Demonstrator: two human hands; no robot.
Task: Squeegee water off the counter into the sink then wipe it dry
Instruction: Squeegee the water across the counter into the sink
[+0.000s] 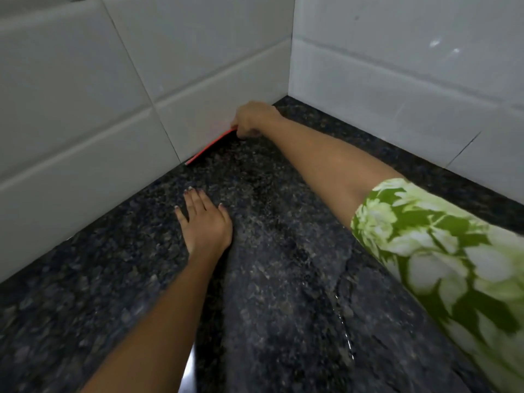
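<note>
Left hand [205,219]: lay flat, fingers spread, on the wet granite counter [283,279], centre frame. Right hand [255,118]: farther, above centre, gripped the red squeegee [211,145] at its upper end. Blade's long axis ran down-left along the tiled wall [113,109] base, touching it. Handle hidden; sink not visible.

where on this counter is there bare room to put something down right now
Bare dry-looking granite lies left of the left hand, bordered by the tiled wall. A strip along the right-hand wall, behind the right arm, is also bare. The middle is crowded: wet counter, right hand gripping the red squeegee.
</note>
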